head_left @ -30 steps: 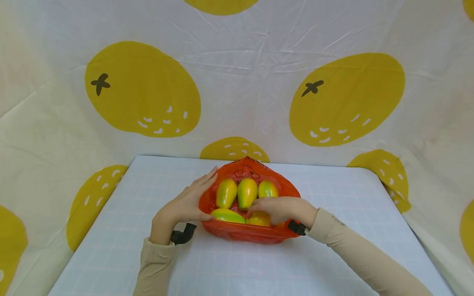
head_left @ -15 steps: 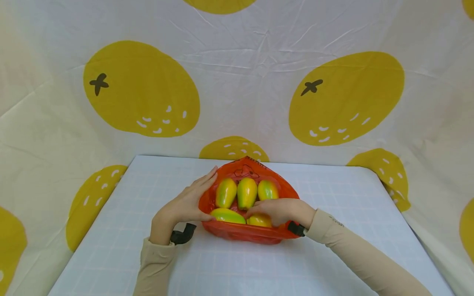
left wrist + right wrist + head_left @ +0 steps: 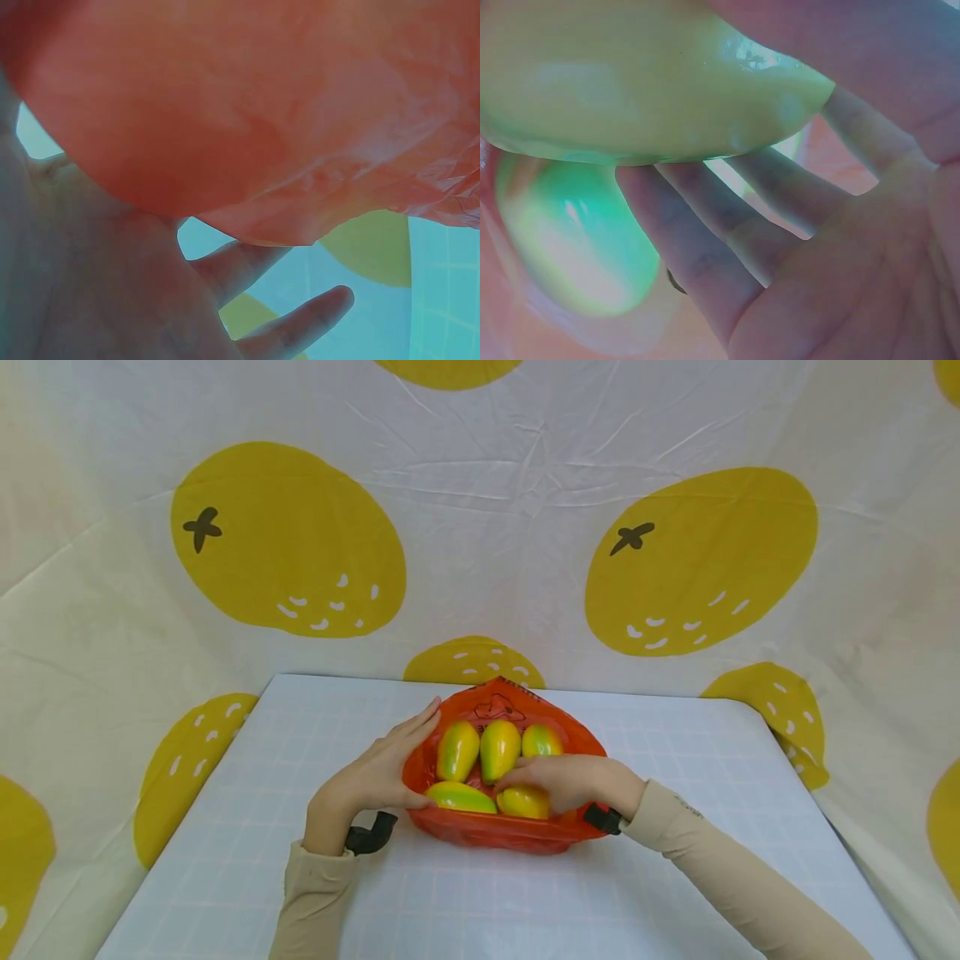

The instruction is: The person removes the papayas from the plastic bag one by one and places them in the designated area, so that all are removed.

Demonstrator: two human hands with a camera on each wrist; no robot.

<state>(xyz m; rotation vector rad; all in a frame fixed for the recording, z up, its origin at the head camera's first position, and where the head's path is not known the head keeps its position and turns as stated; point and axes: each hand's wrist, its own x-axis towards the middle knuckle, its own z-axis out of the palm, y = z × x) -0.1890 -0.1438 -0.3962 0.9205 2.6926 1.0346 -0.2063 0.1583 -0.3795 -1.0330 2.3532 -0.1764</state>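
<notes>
A red plastic bag (image 3: 487, 837) lies with its mouth spread wide and several yellow-green mangoes inside. At the back of the bag three of them stand in a row, the middle mango (image 3: 500, 752) among them; another mango (image 3: 460, 797) lies at the front left. My right hand (image 3: 570, 779) reaches into the bag and holds the front-right mango (image 3: 523, 802) between thumb and fingers. In the right wrist view that mango (image 3: 637, 82) covers the fingertips. My left hand (image 3: 375, 774) rests against the bag's left side, fingers spread and straight, thumb at the front rim.
The bag lies on a white table (image 3: 480, 910) with a faint grid. Behind the table hangs a pale cloth (image 3: 495, 577) printed with large yellow fruit. A black wrist strap (image 3: 372, 835) shows at the left wrist, another strap (image 3: 603, 818) at the right.
My right hand has risen slightly, and the front-right mango in it has come up a little. The left hand and the bag stay nearly still.
</notes>
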